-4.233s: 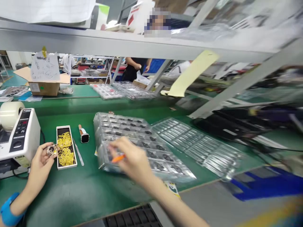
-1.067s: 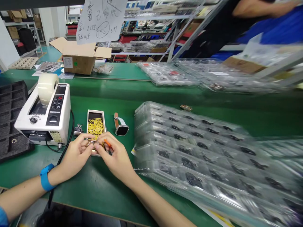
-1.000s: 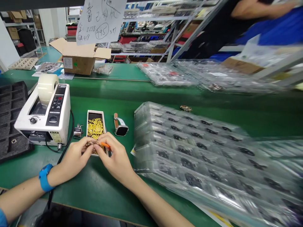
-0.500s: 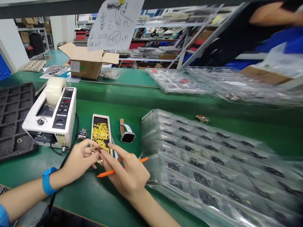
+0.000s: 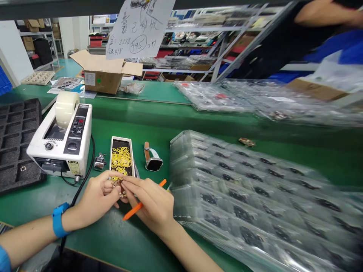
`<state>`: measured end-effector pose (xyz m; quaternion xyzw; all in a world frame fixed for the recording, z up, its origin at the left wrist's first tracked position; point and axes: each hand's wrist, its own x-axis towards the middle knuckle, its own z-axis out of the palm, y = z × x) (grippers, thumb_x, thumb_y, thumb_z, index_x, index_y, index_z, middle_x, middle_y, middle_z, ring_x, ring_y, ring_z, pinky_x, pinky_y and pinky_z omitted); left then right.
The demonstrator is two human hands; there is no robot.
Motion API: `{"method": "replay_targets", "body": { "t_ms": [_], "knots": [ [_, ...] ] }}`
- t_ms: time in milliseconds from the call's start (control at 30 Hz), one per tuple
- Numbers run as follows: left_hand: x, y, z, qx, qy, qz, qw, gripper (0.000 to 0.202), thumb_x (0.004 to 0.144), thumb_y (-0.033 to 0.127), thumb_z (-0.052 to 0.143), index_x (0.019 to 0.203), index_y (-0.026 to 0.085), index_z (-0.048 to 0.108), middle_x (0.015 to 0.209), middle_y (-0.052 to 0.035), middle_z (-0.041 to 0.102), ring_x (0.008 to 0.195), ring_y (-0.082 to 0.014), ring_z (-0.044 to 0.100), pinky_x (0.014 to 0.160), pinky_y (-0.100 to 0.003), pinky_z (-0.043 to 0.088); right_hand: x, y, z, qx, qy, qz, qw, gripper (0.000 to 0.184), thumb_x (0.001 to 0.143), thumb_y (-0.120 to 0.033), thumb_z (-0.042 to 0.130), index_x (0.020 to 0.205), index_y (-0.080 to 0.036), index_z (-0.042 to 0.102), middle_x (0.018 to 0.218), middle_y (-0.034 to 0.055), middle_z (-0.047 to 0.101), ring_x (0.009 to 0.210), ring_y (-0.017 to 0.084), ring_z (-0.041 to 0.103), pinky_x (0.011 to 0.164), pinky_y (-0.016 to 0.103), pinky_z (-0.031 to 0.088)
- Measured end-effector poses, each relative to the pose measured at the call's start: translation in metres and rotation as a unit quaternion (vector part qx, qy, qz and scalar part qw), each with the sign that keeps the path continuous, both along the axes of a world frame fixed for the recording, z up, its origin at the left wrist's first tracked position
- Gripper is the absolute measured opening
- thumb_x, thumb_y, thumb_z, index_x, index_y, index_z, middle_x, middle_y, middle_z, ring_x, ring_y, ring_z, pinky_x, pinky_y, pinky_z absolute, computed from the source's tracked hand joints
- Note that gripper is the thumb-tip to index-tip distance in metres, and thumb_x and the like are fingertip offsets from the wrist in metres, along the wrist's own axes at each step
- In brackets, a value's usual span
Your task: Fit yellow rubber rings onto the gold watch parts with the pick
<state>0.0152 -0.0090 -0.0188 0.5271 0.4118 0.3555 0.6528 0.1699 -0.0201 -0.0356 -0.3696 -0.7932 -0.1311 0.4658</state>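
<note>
My left hand and my right hand meet over the near end of a narrow white box of yellow rings. Together their fingertips pinch a small round metal part. An orange stick tool lies across my right palm, its tip pointing at me. A blue band is on my left wrist. A smartwatch with a tan strap lies just right of the box.
A white tape dispenser stands at the left, a small metal counter beside it, a black foam tray further left. Stacked clear blister trays fill the right. A cardboard box sits behind. Another person's arm shows top right.
My hands came together from apart, to the near end of the ring box. In the last half second the orange stick swung steeper in my right hand; the pinch stays.
</note>
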Motion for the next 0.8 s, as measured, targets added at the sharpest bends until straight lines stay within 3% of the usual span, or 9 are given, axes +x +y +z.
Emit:
{"method": "replay_targets", "body": {
  "t_ms": [333,600,800],
  "knots": [
    [-0.002,-0.001,-0.001,0.027,0.016,-0.007,0.999,0.018,0.082,0.023,0.057,0.099,0.017,0.057,0.066,0.0011,0.066,0.063,-0.0127,0.066,0.057,-0.022,0.055,0.005,0.001,0.000,0.024,-0.047,-0.001,0.999,0.013,0.086,-0.010,0.054,0.096,-0.018,0.061,0.085,0.0082,0.074,0.062,0.015,0.060,0.053,0.026,0.046],
    [-0.001,-0.002,0.000,0.030,0.007,-0.019,0.999,0.017,0.081,0.025,0.059,0.096,0.017,0.057,0.066,0.0019,0.063,0.062,-0.0119,0.063,0.060,-0.023,0.055,0.000,-0.003,-0.005,0.049,-0.054,-0.044,0.996,0.011,0.086,-0.011,0.056,0.097,-0.015,0.057,0.081,0.0112,0.073,0.060,0.016,0.057,0.052,0.026,0.044],
    [-0.001,0.003,-0.001,-0.012,-0.007,-0.001,1.000,0.020,0.076,0.028,0.064,0.089,0.018,0.052,0.062,0.0043,0.060,0.058,-0.0103,0.060,0.058,-0.023,0.053,-0.005,-0.004,-0.001,-0.007,0.003,-0.050,0.999,0.009,0.086,-0.012,0.057,0.093,-0.018,0.055,0.079,0.0071,0.070,0.066,0.015,0.061,0.056,0.024,0.046]
  ]
}}
